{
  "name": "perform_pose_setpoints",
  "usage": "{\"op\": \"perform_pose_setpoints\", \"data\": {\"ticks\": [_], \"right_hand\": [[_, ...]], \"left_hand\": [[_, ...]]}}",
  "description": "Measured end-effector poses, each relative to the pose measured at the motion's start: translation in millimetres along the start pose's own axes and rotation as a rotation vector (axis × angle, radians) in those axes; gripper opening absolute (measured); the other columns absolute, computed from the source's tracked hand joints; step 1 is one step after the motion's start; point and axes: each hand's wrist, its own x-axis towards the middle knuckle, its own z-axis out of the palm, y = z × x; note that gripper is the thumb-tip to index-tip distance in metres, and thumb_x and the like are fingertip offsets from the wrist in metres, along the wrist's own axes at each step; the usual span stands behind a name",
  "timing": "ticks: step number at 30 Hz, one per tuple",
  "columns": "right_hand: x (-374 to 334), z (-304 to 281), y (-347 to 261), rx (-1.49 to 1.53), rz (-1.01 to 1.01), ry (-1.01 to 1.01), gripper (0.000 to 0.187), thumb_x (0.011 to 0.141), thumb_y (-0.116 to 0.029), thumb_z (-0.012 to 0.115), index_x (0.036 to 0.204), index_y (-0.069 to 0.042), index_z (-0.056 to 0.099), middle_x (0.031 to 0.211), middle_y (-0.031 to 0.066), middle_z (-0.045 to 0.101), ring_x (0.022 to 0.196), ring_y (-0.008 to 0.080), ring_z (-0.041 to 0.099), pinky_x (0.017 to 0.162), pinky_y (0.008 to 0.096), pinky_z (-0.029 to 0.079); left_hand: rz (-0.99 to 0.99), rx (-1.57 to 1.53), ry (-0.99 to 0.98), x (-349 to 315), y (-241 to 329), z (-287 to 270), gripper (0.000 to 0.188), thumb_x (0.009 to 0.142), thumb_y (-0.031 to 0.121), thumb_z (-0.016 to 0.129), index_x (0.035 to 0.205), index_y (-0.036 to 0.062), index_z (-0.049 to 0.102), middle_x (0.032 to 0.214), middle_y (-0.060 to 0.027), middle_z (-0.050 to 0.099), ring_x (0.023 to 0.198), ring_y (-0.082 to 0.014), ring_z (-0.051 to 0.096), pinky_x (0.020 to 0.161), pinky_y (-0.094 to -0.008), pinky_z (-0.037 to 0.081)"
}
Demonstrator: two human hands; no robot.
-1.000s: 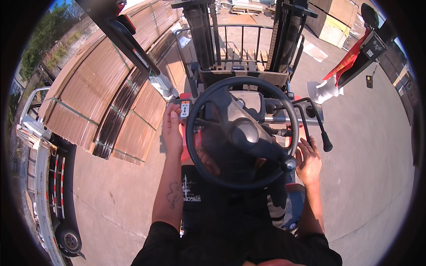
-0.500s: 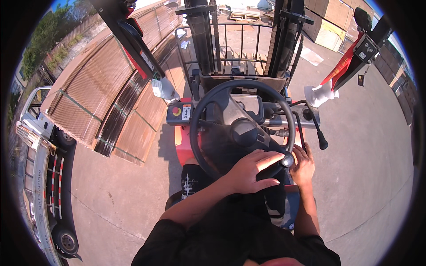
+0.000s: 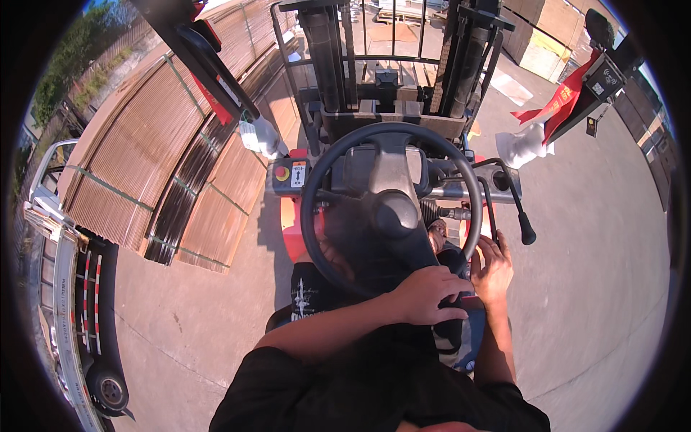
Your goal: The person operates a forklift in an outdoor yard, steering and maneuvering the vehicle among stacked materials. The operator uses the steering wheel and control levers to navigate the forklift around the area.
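Note:
A black steering wheel (image 3: 312, 167) with a round centre hub (image 3: 394, 214) stands in front of me. My left hand (image 3: 430, 294) reaches across to its lower right rim, the fingers curled over it. The rim's knob is out of sight, apparently under this hand. My right hand (image 3: 493, 273) sits to the right of the wheel, its fingers bent around the lower end of a thin black lever (image 3: 486, 205). The hand partly hides that end. Farther right, a second black lever (image 3: 527, 229) with a thick grip stands free of my hands.
The forklift's mast (image 3: 327, 61) rises ahead, with pallets beyond it. To the left lie strapped stacks of brown boards (image 3: 115, 194) and a flatbed truck (image 3: 65, 309). A red emergency button (image 3: 281, 173) is left of the wheel. Wooden crates (image 3: 536, 54) stand far right; concrete ground (image 3: 597, 281) surrounds us.
My left hand has moved down and its fingers have curled, while the wheel has turned clockwise. The knob has gone from view. My right hand stays at the lever.

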Motion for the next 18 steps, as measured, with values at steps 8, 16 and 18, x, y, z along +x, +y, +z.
{"op": "perform_pose_setpoints", "data": {"ticks": [8,16,18], "right_hand": [[196,180,49,-0.043,0.061,0.009,0.029,0.092,-0.011,0.077,0.12,-0.008,0.085,0.131,0.0106,0.083,0.147,0.0445,0.064,0.121,0.0524,0.053],[151,85,25,-0.034,0.037,-0.007,0.032,0.094,-0.01,0.078,0.125,-0.007,0.084,0.133,0.0117,0.082,0.148,0.0474,0.062,0.124,0.0538,0.05],[167,55,60,-0.034,0.064,-0.008,0.031,0.095,-0.011,0.078,0.125,-0.007,0.084,0.134,0.0115,0.082,0.147,0.0467,0.063,0.124,0.0533,0.051]], "left_hand": [[-0.203,0.146,0.597,-8,-239,-225,0.013,0.092,0.015,0.091,0.084,0.0104,0.083,0.073,0.0,0.077,0.067,-0.0173,0.069,0.078,-0.0351,0.05],[-0.241,-0.076,0.891,168,-181,-310,0.038,0.106,0.035,0.084,0.09,0.0007,0.08,0.069,-0.0001,0.072,0.061,-0.0047,0.063,0.059,-0.0263,0.048],[-0.286,0.036,0.742,277,-138,-271,0.038,0.104,0.036,0.085,0.095,-0.0004,0.081,0.075,-0.0059,0.078,0.065,-0.0095,0.069,0.062,-0.0291,0.053]]}}
